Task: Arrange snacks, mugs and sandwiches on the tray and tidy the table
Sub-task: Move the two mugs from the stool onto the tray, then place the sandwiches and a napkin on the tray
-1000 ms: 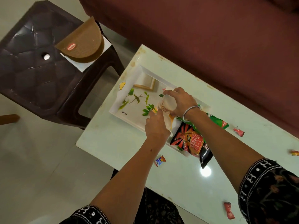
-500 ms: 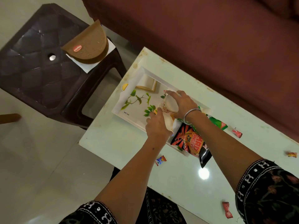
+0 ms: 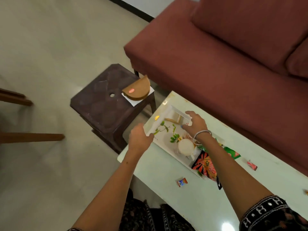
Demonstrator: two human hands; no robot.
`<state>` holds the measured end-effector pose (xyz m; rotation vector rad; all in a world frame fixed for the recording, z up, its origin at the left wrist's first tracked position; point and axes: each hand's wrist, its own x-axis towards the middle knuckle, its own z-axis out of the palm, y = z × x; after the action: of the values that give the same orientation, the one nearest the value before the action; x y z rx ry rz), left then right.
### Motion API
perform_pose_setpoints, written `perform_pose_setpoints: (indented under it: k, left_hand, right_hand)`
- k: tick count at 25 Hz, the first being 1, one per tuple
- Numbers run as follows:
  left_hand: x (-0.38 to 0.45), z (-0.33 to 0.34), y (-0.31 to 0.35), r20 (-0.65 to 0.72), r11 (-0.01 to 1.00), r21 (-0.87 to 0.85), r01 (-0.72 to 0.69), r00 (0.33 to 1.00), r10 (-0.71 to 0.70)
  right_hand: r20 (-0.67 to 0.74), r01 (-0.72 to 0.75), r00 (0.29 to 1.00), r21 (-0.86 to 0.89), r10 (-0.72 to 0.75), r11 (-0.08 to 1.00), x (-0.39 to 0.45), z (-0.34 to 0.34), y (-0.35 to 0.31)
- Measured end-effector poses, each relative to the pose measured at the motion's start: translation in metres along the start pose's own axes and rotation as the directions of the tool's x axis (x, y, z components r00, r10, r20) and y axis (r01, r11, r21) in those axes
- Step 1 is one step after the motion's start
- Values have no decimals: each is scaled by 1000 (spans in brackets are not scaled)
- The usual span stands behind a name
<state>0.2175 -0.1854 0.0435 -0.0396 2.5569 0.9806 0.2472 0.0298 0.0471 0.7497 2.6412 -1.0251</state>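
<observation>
A white tray [image 3: 168,112] with a leaf print lies on the pale table [image 3: 191,197]. In it a slice of sandwich [image 3: 175,118] lies at the far left end. Two mugs stand in the middle, the nearer mug [image 3: 185,147] showing its white inside and the second mug [image 3: 187,135] just behind it. A red-black snack packet [image 3: 205,165] and a green packet [image 3: 232,152] lie at the right end. My left hand [image 3: 140,139] hovers at the tray's near-left rim, holding nothing. My right hand [image 3: 194,122] is spread over the far rim, open.
A brown half-round sandwich [image 3: 136,90] on a white napkin rests on the dark plastic stool [image 3: 103,110] left of the table. Small candy wrappers [image 3: 182,182] [image 3: 252,165] lie on the table. A maroon sofa [image 3: 216,64] runs behind it. Wooden furniture legs [image 3: 33,137] stand at left.
Both hands let go of the mugs, which now stand in the tray, and moved toward the tray's left end. The view has lifted and pulled back.
</observation>
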Motion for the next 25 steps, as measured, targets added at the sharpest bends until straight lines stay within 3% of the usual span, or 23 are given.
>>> perform_pose_setpoints:
  k: [8,13,21,25]
  left_hand:
    - [72,-81,-1,-42,994,-63,-88,995,86]
    - [138,-101,-5,8,966,49,-256,967,256]
    - [200,-96,-25,173,902,212,-376,923,344]
    - [208,-92,-25,203,861,266,-434,898,390]
  right_hand:
    - [-19,-124,989,423,146,898,36,52,-115]
    - [58,-291,945,596,321,748,83,92,-151]
    - [93,-466,820,681,565,564,153,139,-171]
    - [177,-519,736,767,654,377,164,145,-176]
